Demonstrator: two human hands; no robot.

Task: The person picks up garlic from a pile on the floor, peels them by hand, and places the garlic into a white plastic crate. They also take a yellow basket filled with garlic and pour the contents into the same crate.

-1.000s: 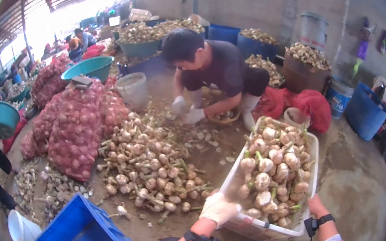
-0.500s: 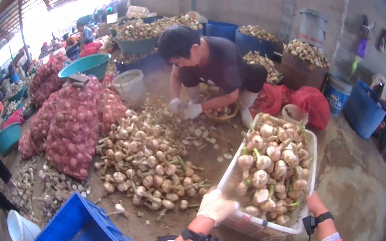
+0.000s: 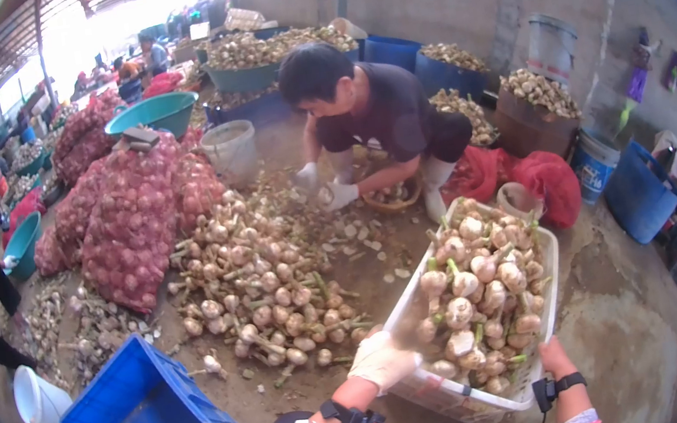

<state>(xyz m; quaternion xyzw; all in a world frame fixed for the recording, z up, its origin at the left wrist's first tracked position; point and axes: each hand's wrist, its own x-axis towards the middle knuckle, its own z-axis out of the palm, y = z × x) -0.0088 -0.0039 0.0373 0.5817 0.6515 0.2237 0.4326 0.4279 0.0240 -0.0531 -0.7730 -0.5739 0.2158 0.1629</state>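
A white plastic crate [image 3: 551, 268] heaped with garlic bulbs [image 3: 486, 277] stands tilted in front of me. My left hand [image 3: 384, 361], in a pale glove, is closed on the crate's near left rim. On the opposite side, my right hand [image 3: 555, 356] grips the right rim near the front corner; its fingers are partly hidden by the wrist strap and rim. Green stems stick out among the bulbs. Left of the crate, a large pile of garlic with stalks [image 3: 263, 287] lies on the ground.
An upturned-sided blue crate [image 3: 151, 419] and a white bucket [image 3: 39, 399] stand at the left. A person in a dark shirt [image 3: 381, 110] crouches beyond the pile, gloved hands low. Red mesh sacks [image 3: 129, 232] rise behind. A blue barrel [image 3: 638, 191] stands at right.
My hands and the white crate hold nearly the same place. At the far left, another person has leaned further into view. The crouching person's gloved hands have shifted slightly.
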